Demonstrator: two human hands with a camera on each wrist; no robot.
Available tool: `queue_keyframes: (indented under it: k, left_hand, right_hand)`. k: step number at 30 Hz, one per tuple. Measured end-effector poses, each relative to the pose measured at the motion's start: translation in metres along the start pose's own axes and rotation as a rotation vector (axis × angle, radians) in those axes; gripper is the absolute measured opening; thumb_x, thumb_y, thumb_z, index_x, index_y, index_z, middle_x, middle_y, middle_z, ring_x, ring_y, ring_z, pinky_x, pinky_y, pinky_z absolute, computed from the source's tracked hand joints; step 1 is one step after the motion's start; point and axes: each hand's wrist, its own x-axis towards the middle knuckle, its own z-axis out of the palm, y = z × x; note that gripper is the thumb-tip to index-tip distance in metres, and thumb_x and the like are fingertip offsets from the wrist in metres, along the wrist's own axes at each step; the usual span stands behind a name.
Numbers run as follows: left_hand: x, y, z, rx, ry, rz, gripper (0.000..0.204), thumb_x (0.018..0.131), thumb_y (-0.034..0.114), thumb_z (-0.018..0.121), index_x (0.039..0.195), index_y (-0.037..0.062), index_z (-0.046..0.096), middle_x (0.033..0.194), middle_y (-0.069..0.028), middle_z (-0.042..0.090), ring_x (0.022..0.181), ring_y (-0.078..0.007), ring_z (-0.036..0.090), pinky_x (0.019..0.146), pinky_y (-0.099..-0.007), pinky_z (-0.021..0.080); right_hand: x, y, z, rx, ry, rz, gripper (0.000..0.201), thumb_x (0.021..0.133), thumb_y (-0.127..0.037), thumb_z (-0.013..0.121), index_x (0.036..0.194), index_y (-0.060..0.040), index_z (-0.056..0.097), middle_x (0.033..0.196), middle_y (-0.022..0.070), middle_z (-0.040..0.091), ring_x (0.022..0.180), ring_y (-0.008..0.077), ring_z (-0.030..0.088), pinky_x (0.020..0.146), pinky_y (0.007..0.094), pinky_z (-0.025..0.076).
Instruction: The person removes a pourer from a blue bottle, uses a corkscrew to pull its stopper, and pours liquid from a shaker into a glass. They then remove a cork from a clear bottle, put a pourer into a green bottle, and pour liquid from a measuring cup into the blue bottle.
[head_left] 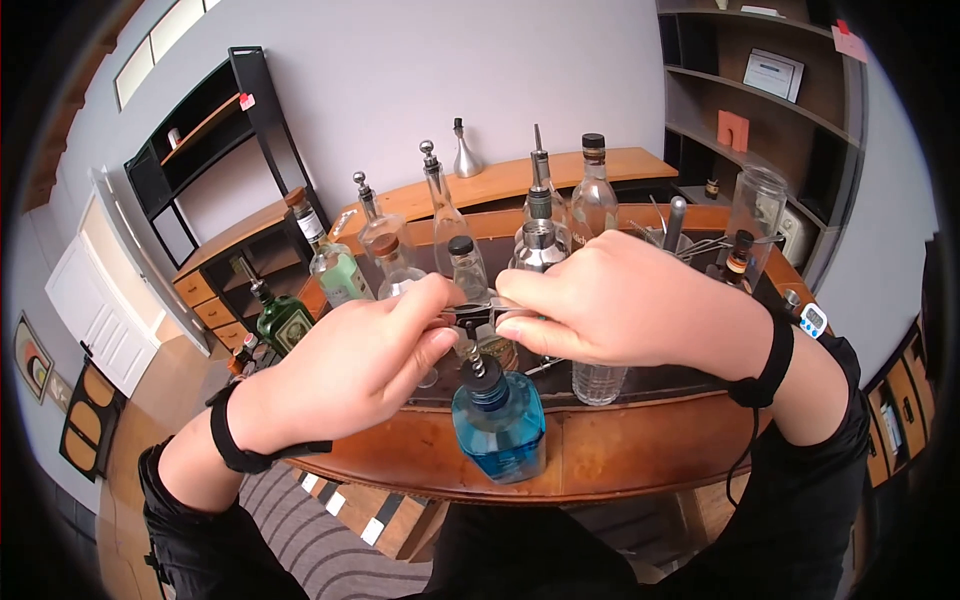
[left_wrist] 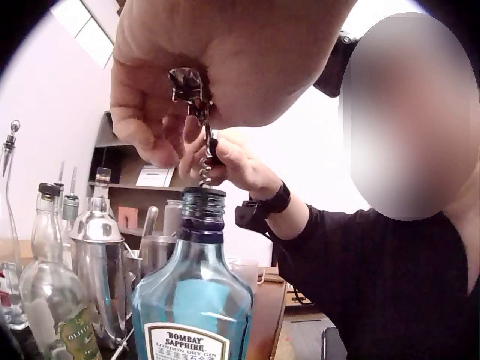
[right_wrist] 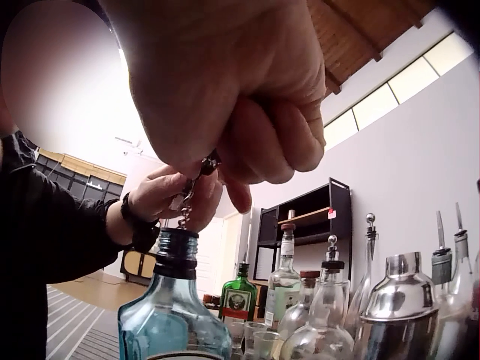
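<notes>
A blue glass gin bottle (head_left: 500,430) stands upright near the front edge of the wooden table; its label shows in the left wrist view. Directly over its neck is a metal corkscrew (left_wrist: 205,174), its spiral pointing down with the tip at the bottle's mouth. My left hand (head_left: 350,360) pinches one side of the corkscrew's top between thumb and fingers. From the other side my right hand (head_left: 630,300) grips it, its other fingers curled in. The fingers hide much of the corkscrew's upper part.
Behind the hands stand several glass bottles, among them a green one (head_left: 285,320) and a clear one with a black cap (head_left: 595,195). A steel cocktail shaker (right_wrist: 397,300) is close by. A cut-glass tumbler (head_left: 600,380) sits right of the gin bottle, near the table edge (head_left: 640,440).
</notes>
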Motion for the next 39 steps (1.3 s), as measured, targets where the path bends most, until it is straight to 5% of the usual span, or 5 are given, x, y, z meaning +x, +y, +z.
queue_keyframes:
  k: [17, 20, 28, 33, 39]
  left_hand:
    - [0.000, 0.013, -0.009, 0.289, 0.212, 0.159, 0.023, 0.078, -0.003, 0.067, 0.099, 0.0047, 0.070, 0.075, -0.0078, 0.049, 0.067, -0.0244, 0.052, 0.063, -0.0364, 0.043]
    - [0.005, 0.011, -0.014, 0.198, 0.175, 0.191, 0.025, 0.079, -0.004, 0.065, 0.101, 0.0045, 0.070, 0.076, -0.0087, 0.054, 0.066, -0.0232, 0.054, 0.061, -0.0353, 0.044]
    - [0.009, 0.015, -0.031, -0.208, -0.043, 0.031, 0.022, 0.086, 0.004, 0.061, 0.104, 0.0047, 0.072, 0.089, -0.0089, 0.067, 0.083, -0.0222, 0.059, 0.083, -0.0363, 0.045]
    - [0.013, 0.018, -0.034, 0.062, -0.014, 0.197, 0.022, 0.082, 0.001, 0.065, 0.101, 0.0080, 0.073, 0.097, -0.0030, 0.070, 0.090, -0.0192, 0.058, 0.085, -0.0324, 0.043]
    - [0.012, 0.016, -0.031, 0.123, 0.024, 0.250, 0.030, 0.080, -0.003, 0.065, 0.107, 0.0080, 0.071, 0.098, -0.0030, 0.070, 0.088, -0.0179, 0.058, 0.083, -0.0313, 0.043]
  right_hand:
    - [-0.026, 0.007, -0.015, 0.544, 0.142, 0.251, 0.028, 0.098, -0.021, 0.042, 0.107, -0.0010, 0.060, 0.062, 0.0044, 0.049, 0.058, 0.0130, 0.049, 0.057, 0.0278, 0.040]
    - [-0.029, 0.013, -0.003, 0.685, 0.178, 0.262, 0.032, 0.102, -0.026, 0.042, 0.099, 0.0009, 0.058, 0.065, 0.0131, 0.054, 0.058, 0.0252, 0.053, 0.059, 0.0347, 0.042]
    - [-0.027, 0.005, 0.026, 0.686, 0.204, 0.247, 0.017, 0.095, -0.017, 0.056, 0.103, -0.0013, 0.058, 0.061, 0.0061, 0.052, 0.053, 0.0154, 0.046, 0.053, 0.0310, 0.037]
    - [-0.018, -0.001, 0.032, 0.419, 0.476, 0.219, 0.022, 0.089, -0.013, 0.060, 0.108, -0.0026, 0.059, 0.109, 0.0119, 0.054, 0.093, 0.0295, 0.059, 0.083, 0.0381, 0.048]
    - [-0.021, -0.001, 0.029, 0.208, 0.375, 0.073, 0.013, 0.088, -0.010, 0.060, 0.099, -0.0032, 0.061, 0.091, 0.0106, 0.058, 0.085, 0.0283, 0.059, 0.076, 0.0385, 0.048]
